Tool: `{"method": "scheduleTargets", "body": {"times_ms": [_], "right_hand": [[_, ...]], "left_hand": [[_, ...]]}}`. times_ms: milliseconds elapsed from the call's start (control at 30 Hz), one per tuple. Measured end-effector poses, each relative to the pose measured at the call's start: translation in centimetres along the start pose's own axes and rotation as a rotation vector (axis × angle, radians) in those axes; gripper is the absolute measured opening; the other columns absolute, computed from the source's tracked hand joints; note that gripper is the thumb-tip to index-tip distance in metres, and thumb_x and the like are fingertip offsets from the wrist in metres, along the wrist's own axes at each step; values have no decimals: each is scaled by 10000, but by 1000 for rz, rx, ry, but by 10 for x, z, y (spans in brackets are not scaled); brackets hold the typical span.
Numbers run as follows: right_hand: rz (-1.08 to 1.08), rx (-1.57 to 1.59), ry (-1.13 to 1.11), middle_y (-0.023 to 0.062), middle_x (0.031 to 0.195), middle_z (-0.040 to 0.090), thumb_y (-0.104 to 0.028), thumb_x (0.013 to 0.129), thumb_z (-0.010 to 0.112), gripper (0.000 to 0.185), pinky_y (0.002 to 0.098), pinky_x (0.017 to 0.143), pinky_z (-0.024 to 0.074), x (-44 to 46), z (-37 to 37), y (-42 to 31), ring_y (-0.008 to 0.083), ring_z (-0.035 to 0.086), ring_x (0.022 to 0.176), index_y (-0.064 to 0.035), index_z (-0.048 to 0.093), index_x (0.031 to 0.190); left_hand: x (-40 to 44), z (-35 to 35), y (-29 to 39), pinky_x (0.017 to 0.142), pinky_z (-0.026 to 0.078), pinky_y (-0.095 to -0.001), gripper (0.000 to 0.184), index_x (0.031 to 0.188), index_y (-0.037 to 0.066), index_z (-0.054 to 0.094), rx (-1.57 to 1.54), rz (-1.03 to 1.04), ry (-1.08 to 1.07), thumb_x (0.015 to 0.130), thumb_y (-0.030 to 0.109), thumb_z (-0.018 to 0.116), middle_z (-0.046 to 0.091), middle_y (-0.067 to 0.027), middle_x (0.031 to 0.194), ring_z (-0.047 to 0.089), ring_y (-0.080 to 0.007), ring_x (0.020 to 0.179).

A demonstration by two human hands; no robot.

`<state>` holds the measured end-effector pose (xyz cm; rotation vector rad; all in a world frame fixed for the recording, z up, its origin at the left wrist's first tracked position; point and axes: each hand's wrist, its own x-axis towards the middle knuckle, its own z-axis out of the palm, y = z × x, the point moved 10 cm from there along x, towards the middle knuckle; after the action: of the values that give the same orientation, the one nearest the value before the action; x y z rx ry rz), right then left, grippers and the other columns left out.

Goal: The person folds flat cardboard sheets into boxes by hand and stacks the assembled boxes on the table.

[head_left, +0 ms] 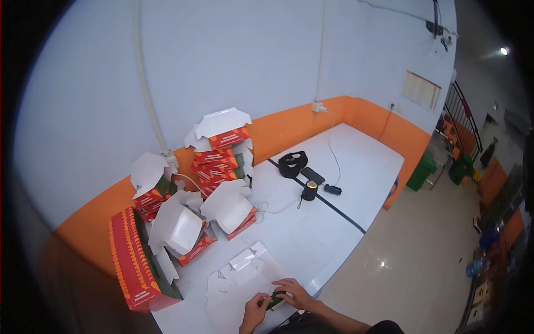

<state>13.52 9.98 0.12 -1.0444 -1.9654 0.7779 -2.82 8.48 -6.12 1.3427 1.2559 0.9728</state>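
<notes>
Head view: cardboard sheet (240, 285), green flap (275, 302) in clamped left grip (255, 312) and right grip (296, 294)

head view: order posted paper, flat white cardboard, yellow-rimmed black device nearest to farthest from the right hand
1. Flat white cardboard, right at the right hand
2. Yellow-rimmed black device, farther back on the table
3. Posted paper, on the wall, upper right

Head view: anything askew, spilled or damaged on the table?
Mildly odd: the red box stack by the wall is uneven, flaps jutting out, and the open boxes in front sit at mismatched angles. No spill shows on the white table. The dark piece at the left hand and right hand is too small to judge.
</notes>
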Motion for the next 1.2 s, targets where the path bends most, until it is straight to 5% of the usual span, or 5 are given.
{"method": "scheduleTargets", "body": {"times_ms": [733,833,933,1000,1200], "right_hand": [[-132,-229,-176,116,1069,721,-79,978,660,234,410,898,533,-33,30,-12,287,667,1015,-52,702,1206],[21,-179,-113,159,1091,748,-98,949,674,216,445,935,531,-22,19,-7,345,684,1045,-60,745,1149],[200,-99,-143,157,1077,736,-137,1008,632,216,392,886,533,9,7,-19,289,683,993,-22,700,1178],[300,6,-265,129,1026,716,-163,1035,610,224,357,848,528,17,12,-18,242,662,935,-16,665,1195],[216,68,-470,86,957,667,-177,1042,626,233,291,746,520,24,43,31,123,602,847,-4,624,1198]], "left_hand": [[-45,-23,-7,806,522,-428,165,994,26,750,339,422,147,966,180,696,699,-201,892,683,-292,865],[-100,-51,116,874,518,-461,268,1055,39,748,355,528,371,965,287,704,722,-171,976,689,-311,945],[-128,-14,58,934,520,-439,448,1179,42,706,-80,-1,-147,937,417,733,735,-129,1083,676,-288,1020],[-128,-8,-15,944,509,-318,196,1182,30,675,-123,-4,60,1037,151,626,697,-115,1151,630,-163,1121],[-89,-45,-3,1081,460,-383,265,1305,63,635,-392,311,842,1057,120,563,494,-163,1363,562,-279,1264]]}}
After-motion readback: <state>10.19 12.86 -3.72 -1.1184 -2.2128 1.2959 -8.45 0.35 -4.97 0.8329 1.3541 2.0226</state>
